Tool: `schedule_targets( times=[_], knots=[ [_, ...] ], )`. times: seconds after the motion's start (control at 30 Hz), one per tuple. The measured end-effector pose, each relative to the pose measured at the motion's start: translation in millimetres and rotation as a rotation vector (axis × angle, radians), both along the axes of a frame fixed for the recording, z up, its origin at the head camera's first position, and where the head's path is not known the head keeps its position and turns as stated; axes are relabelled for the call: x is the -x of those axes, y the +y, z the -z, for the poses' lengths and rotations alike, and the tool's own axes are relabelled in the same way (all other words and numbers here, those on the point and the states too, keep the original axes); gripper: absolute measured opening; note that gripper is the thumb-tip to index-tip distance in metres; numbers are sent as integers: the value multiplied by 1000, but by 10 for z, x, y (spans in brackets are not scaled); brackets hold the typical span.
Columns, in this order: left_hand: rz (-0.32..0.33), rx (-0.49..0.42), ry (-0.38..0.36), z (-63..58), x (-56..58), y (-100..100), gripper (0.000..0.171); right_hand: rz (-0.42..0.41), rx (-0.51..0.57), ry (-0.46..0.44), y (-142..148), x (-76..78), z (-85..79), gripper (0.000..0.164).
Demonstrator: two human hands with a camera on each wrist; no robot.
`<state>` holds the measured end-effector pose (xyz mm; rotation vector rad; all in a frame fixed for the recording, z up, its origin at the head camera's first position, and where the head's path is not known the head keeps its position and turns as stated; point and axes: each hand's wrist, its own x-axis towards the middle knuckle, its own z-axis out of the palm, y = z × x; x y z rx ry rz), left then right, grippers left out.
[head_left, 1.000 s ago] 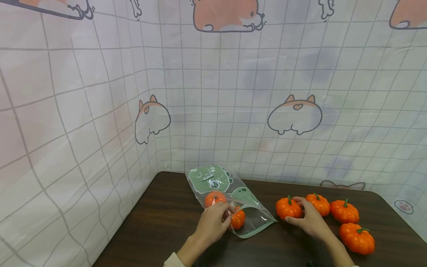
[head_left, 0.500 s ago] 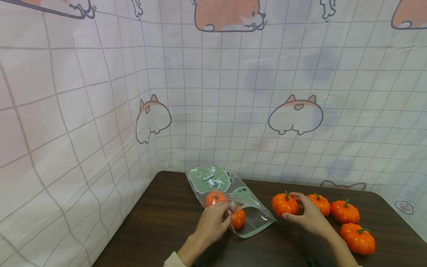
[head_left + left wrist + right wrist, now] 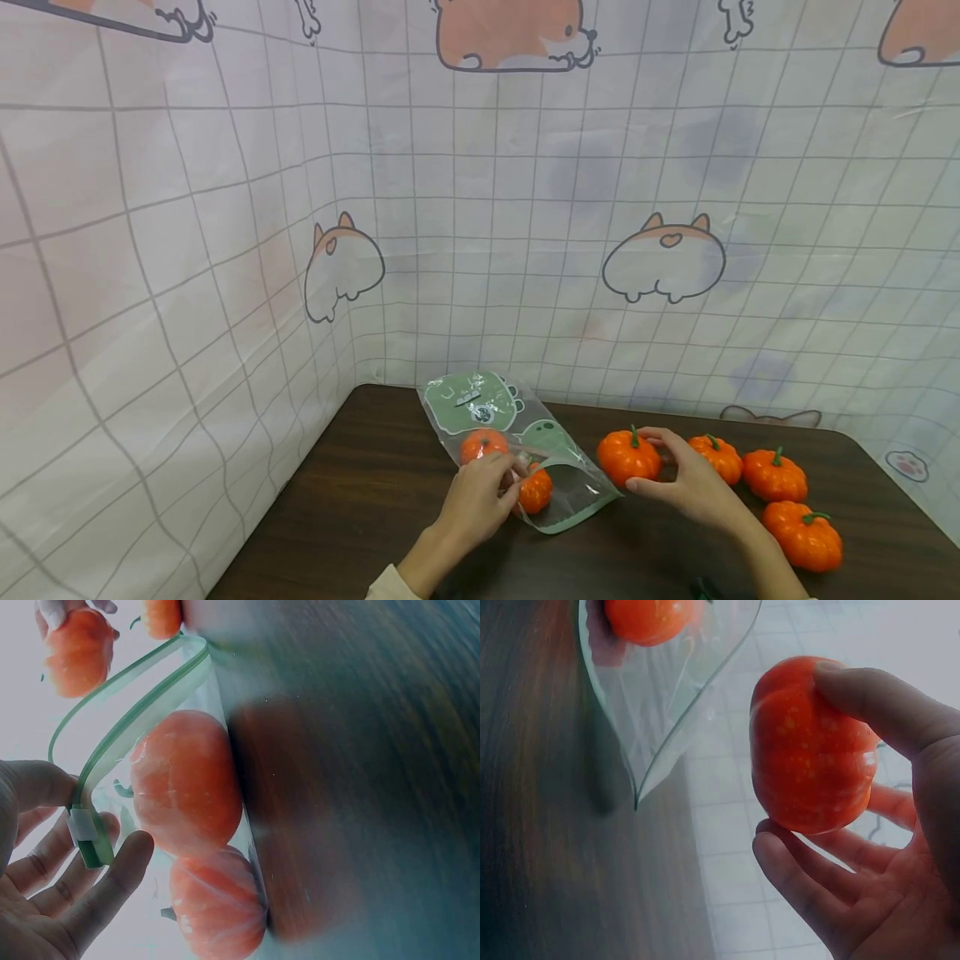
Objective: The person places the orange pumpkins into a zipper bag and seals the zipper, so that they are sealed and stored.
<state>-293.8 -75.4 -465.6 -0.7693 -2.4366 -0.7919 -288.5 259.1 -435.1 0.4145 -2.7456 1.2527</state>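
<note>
A clear zip bag with green cartoon prints lies slantwise on the dark table, its mouth gaping toward the front right. My left hand grips the bag's green zip edge, beside a white slider in the left wrist view. Inside the bag are two orange toy pumpkins, a nearer pumpkin and a deeper pumpkin. Just right of the bag mouth, my right hand holds another small pumpkin by its sides, thumb on one side and fingers on the other. It hangs above the tabletop, green stem up.
Three more pumpkins stand at the right: one at the back, a second pumpkin beside it and a third pumpkin nearer the front. A patterned cloth rises behind the table. A small dark object shows at the bottom edge.
My right hand has lifted its pumpkin slightly and carried it left, closer to the bag mouth. The left hand and the bag have stayed put.
</note>
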Motion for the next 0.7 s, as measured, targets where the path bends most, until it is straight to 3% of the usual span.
schedule_targets(
  times=[0.2, 0.7],
  knots=[
    [-1, -2, 22, 12, 13, 1, 13, -22, 6, -4, -39, -46, -66, 76],
    [2, -13, 30, 2, 19, -14, 14, -175, 72, -75, -175, -125, -187, 74]
  ],
)
